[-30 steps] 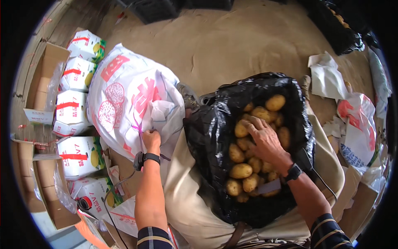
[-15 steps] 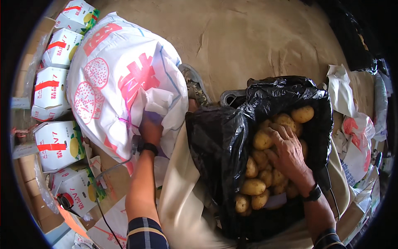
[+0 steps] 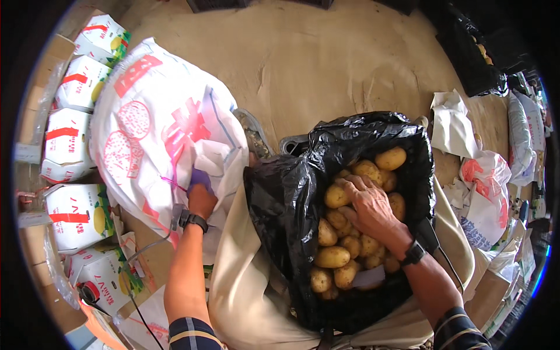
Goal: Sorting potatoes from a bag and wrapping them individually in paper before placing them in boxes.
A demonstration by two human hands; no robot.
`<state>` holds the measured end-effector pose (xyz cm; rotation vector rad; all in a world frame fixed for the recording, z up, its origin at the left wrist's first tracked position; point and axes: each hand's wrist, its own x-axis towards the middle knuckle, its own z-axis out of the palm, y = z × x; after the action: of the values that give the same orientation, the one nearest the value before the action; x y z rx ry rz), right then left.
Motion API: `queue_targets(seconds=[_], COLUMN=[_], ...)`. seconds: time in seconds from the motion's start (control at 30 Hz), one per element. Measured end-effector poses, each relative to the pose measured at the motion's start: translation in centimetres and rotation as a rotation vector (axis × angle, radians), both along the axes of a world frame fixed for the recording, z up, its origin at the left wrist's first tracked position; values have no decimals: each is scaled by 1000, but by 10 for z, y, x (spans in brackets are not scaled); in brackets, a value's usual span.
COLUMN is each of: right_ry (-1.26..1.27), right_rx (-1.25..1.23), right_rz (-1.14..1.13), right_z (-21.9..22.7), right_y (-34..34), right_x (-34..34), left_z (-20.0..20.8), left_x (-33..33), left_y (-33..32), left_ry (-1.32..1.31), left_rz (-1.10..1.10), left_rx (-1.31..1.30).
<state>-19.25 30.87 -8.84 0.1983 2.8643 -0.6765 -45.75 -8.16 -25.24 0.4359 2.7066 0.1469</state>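
My right hand [image 3: 373,207] lies over several potatoes [image 3: 332,256] in a container lined with a black plastic bag [image 3: 280,204]. Its fingers are apart and slightly bent, with the thumb beside one potato. At the mouth of a large white woven sack [image 3: 163,99] with red print is my left hand [image 3: 202,201]. Purple material [image 3: 201,178] covers its fingers, so their grip and the sack's contents are hidden. Among the potatoes rests a pale grey flat piece [image 3: 369,277].
White fruit cartons [image 3: 79,216] with red tape line the left side. A black handle [image 3: 293,144] shows behind the lined container. Crumpled white and red bags [image 3: 484,181] lie at the right, and black-lined crates [image 3: 466,55] stand at the far right. A cable [image 3: 137,303] runs by my left arm.
The view has shifted, so the sack and container appear farther left. My left hand has drawn back a little at the sack mouth. My right hand stays on the potatoes.
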Motion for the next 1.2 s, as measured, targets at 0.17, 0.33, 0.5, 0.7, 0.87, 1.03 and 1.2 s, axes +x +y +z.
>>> queue_targets(seconds=[0.17, 0.33, 0.5, 0.7, 0.87, 1.03, 1.2], right_ry=[-74, -19, 90, 339, 369, 388, 353], right_rx=[-126, -833, -929, -889, -768, -718, -706], right_rz=[-136, -591, -549, -313, -284, -269, -271], right_z=[2, 41, 115, 172, 188, 178, 153], right_y=[4, 3, -5, -19, -22, -25, -30], right_x=[10, 67, 128, 162, 184, 208, 238], left_z=[98, 192, 271, 336, 361, 365, 355], left_x=[35, 64, 103, 187, 246, 282, 307], left_y=[22, 52, 106, 159, 178, 185, 192], left_ry=[168, 338, 335, 2, -70, -116, -162], left_rz=[44, -134, -304, -459, -569, -677, -743], left_rx=[52, 127, 311, 646, 737, 747, 801])
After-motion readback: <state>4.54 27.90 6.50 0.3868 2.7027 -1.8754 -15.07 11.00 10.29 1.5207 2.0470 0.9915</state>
